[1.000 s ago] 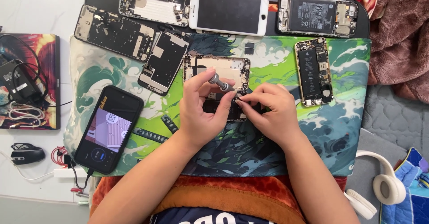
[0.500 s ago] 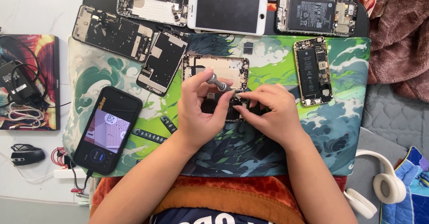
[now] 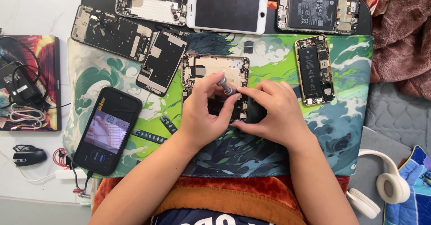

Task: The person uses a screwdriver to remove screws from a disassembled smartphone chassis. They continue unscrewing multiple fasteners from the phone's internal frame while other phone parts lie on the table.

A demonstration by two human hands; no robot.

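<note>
An opened phone housing [image 3: 214, 70] lies in the middle of a green patterned mat [image 3: 112, 72]. My left hand [image 3: 204, 112] rests over its lower part and grips a small grey screwdriver [image 3: 224, 85] by the handle, tip pointing down into the housing. My right hand [image 3: 274, 112] sits just to the right, fingers curled against the housing's lower right edge and touching the left fingertips. The lower half of the housing is hidden under both hands.
Several stripped phone bodies and a white-faced phone [image 3: 226, 10] lie along the mat's far edge. Another open phone [image 3: 314, 69] is at right. A lit phone [image 3: 107, 130] lies at left. White headphones [image 3: 386, 184] sit at lower right; a mouse [image 3: 28, 155] and cables [image 3: 18, 86] at left.
Both hands stay over the housing. The screwdriver has shifted slightly, and my fingers have closed in tighter around it.
</note>
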